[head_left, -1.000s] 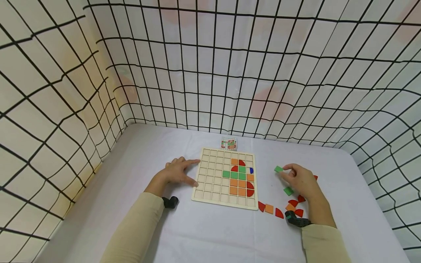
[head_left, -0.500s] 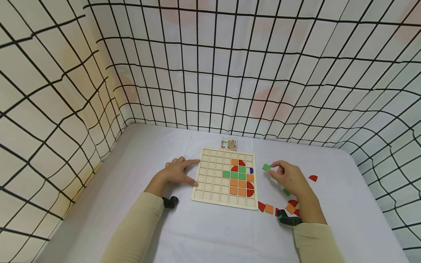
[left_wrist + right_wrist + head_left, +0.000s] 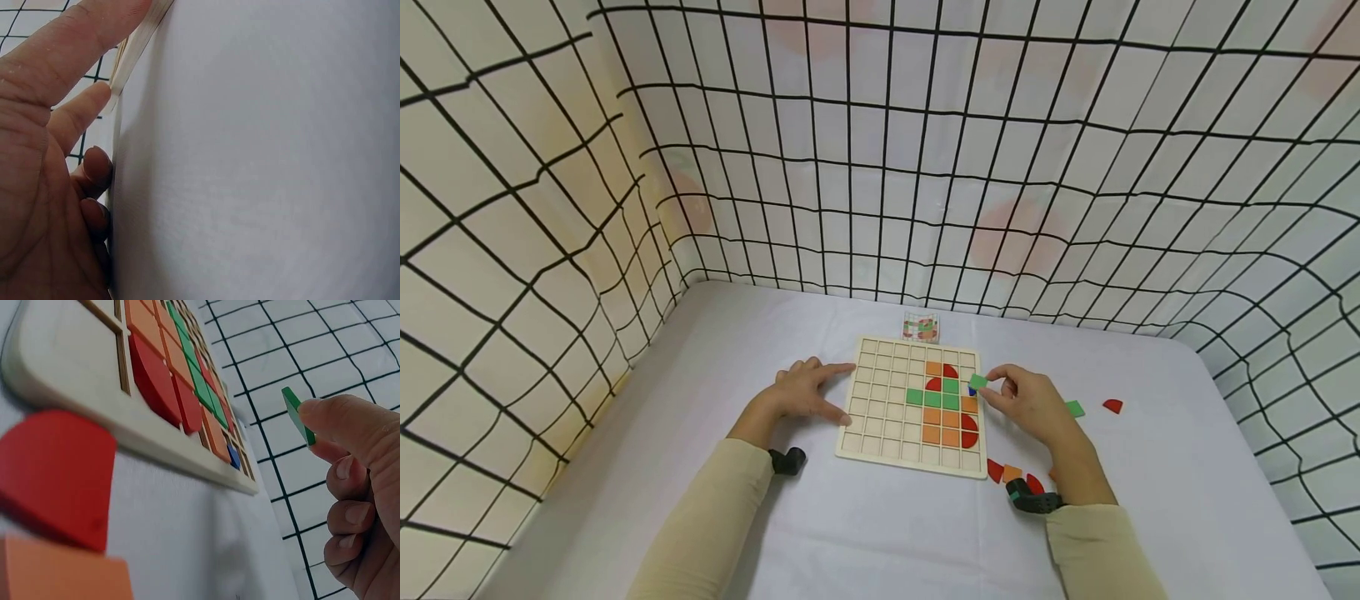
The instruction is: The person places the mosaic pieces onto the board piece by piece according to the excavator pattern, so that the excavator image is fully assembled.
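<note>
In the head view my right hand (image 3: 1026, 403) pinches a green square tile (image 3: 977, 381) between thumb and forefinger, above the right edge of the wooden grid board (image 3: 880, 467). The right wrist view shows this green tile (image 3: 299, 417) raised clear of the board. Partly covered beneath it is a small blue piece (image 3: 972, 391) in its cell. Orange squares (image 3: 932, 435), red quarter-rounds (image 3: 970, 432) and green squares (image 3: 914, 397) fill cells on the board's right half. My left hand (image 3: 805, 392) touches the board's left edge with forefinger and thumb spread.
A small printed pattern card (image 3: 921, 327) stands behind the board. Loose on the white cloth to the right lie a green tile (image 3: 1076, 408), a red piece (image 3: 1112, 406) and an orange tile (image 3: 1012, 473) between red ones. Black wire mesh (image 3: 880, 208) surrounds the table.
My right hand has carried the green tile leftward from the loose pieces to over the board's right edge. The left hand and the board stay where they were.
</note>
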The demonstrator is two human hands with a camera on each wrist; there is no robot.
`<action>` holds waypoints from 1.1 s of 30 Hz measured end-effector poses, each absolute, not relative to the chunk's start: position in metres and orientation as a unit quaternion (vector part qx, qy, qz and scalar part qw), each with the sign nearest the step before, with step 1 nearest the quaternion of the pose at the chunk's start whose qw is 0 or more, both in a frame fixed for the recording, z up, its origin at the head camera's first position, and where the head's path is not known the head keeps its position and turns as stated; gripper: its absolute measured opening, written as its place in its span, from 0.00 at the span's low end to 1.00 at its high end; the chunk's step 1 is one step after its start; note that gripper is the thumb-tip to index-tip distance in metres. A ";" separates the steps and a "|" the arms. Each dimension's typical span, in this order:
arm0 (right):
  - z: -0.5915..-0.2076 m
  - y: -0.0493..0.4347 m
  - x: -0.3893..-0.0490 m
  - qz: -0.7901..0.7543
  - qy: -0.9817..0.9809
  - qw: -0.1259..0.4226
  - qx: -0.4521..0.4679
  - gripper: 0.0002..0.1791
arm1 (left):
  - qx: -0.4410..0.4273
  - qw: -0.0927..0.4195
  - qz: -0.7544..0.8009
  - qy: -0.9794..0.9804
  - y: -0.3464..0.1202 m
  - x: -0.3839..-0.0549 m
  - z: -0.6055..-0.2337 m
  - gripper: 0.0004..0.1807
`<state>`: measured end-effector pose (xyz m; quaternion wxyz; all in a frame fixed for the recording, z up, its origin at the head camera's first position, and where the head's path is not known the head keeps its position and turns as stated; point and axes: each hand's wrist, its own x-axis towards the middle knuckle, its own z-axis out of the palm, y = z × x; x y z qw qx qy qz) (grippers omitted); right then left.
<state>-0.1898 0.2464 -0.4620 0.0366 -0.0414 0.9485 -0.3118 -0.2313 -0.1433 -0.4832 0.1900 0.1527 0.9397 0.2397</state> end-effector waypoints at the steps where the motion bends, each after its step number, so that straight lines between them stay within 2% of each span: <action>1: -0.462 0.244 -0.191 -0.312 0.948 0.036 -0.046 0.19 | 0.152 0.190 0.239 0.940 -0.143 -0.231 -0.484 0.54; 14: -0.466 0.211 -0.204 -0.318 0.943 0.067 -0.074 0.17 | 0.155 0.192 0.243 0.938 -0.144 -0.231 -0.481 0.54; 19: -0.472 0.197 -0.207 -0.304 0.944 0.070 -0.111 0.15 | 0.158 0.191 0.240 0.938 -0.145 -0.232 -0.483 0.54; 27: -0.480 0.179 -0.215 -0.268 0.951 0.056 -0.144 0.13 | 0.156 0.189 0.241 0.939 -0.145 -0.233 -0.485 0.54; 33: -0.481 0.170 -0.222 -0.243 0.959 0.050 -0.135 0.16 | 0.157 0.191 0.244 0.938 -0.145 -0.233 -0.485 0.55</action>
